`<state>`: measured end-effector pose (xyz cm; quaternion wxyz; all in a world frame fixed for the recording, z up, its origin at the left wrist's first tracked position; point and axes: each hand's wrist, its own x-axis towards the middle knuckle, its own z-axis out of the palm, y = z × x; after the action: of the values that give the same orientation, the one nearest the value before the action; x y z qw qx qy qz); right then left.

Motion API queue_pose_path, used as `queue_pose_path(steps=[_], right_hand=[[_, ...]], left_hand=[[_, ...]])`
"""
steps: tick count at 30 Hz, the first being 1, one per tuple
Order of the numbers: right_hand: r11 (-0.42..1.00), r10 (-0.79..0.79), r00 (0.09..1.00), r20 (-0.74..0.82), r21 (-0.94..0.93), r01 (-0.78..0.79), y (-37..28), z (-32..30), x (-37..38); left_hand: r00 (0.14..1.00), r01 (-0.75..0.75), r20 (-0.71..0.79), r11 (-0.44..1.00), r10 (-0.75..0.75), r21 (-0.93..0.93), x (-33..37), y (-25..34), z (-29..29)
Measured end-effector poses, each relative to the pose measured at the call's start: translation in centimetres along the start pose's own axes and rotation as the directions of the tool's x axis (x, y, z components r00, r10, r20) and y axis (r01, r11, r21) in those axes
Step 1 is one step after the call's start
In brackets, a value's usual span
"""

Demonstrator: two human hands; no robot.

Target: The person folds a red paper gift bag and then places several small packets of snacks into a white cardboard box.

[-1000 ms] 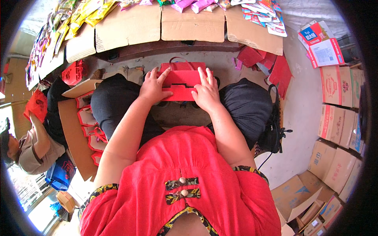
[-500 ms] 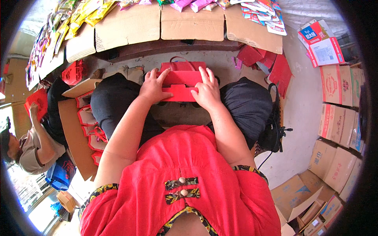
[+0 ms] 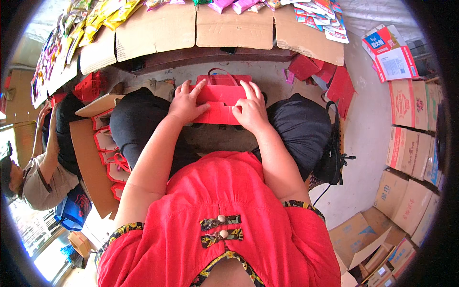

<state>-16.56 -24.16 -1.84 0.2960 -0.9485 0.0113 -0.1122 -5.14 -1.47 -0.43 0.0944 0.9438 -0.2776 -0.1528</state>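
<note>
A red cardboard box (image 3: 221, 94) with a ribbon handle (image 3: 224, 71) on its far side is held between my knees. My left hand (image 3: 186, 103) grips its left side, fingers over the top and thumb on the near flap (image 3: 219, 115). My right hand (image 3: 251, 106) holds the right end, its index finger stretched along the top and the other fingers curled near the flap. The near flap's upper edge meets the top panel along a notched line. The underside of the box is hidden.
Snack packets (image 3: 95, 21) lie along a cardboard-covered table (image 3: 234, 28) ahead. A carton (image 3: 88, 162) of red boxes stands left of my leg. Beyond it sits a co-worker (image 3: 45, 172). Flat red card pieces (image 3: 339, 91) lie right of my knee; stacked cartons (image 3: 409, 148) line the right.
The tab on the near flap, which stood out before, now shows less against the top panel. My hands have barely shifted. The co-worker's arms and red item have moved farther forward.
</note>
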Motion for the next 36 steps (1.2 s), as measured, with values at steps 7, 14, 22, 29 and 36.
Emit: queue_pose_path(steps=[7, 14, 22, 29, 36], right_hand=[[0.997, -0.042, 0.997, -0.059, 0.065, 0.046, 0.2, 0.0, 0.1], [0.991, -0.060, 0.994, -0.086, 0.111, 0.070, -0.1, -0.3, 0.2], [0.987, -0.117, 0.981, -0.154, 0.093, 0.132, -0.5, -0.6, 0.4], [0.978, -0.150, 0.967, -0.207, 0.110, 0.176, -0.5, -0.6, 0.5], [0.974, -0.185, 0.952, -0.245, 0.087, 0.211, -0.7, -1.1, 0.4]], left_hand=[[0.999, 0.006, -0.042, 0.996, -0.009, -0.084, 0.6, -1.1, 1.1], [0.997, 0.025, -0.067, 0.998, -0.029, -0.059, 0.5, -0.9, 1.1], [0.996, 0.014, -0.087, 0.997, -0.020, -0.071, 0.5, -0.7, 0.8], [0.991, 0.019, -0.124, 0.985, -0.040, -0.169, 0.8, -1.1, 0.6], [0.983, 0.021, -0.162, 0.939, -0.081, -0.342, 1.2, -1.8, 0.5]])
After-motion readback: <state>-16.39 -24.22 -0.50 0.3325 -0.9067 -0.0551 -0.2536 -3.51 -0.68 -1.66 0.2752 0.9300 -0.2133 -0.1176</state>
